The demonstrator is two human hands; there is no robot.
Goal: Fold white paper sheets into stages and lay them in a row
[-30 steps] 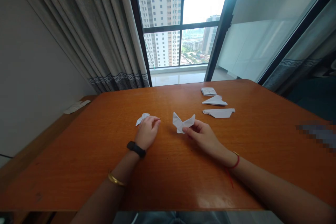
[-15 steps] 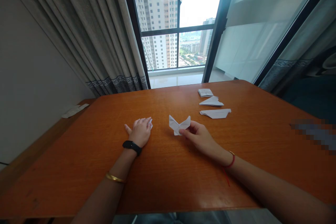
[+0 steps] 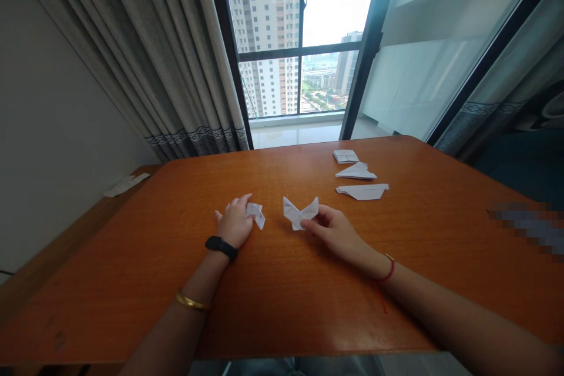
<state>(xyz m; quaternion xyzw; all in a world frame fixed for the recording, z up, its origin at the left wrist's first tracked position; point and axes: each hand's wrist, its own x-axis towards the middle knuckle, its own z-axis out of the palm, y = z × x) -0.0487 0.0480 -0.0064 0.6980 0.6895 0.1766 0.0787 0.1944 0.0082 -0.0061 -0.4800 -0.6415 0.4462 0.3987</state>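
My right hand (image 3: 337, 226) pinches a white folded-paper butterfly (image 3: 299, 214) by its right side, thumb in front. Two pointed wings spread upward from its narrower base. To the left, my left hand (image 3: 237, 220), with a black band on its wrist, has hold of a smaller folded white paper piece (image 3: 258, 215) at the thumb side. Part of that piece is hidden by the hand, and its outer fingers are spread. A gap of bare wood lies between the two papers.
Toward the back right of the wooden table (image 3: 273, 305) lie a folded paper square (image 3: 346, 156), a paper airplane (image 3: 356, 171) and a long folded paper strip (image 3: 363, 191). A grey curtain (image 3: 185, 70) and a window stand beyond the far edge.
My left hand has shifted its fingers, and more of the small folded paper now shows at its right side. My right hand and the butterfly have hardly moved.
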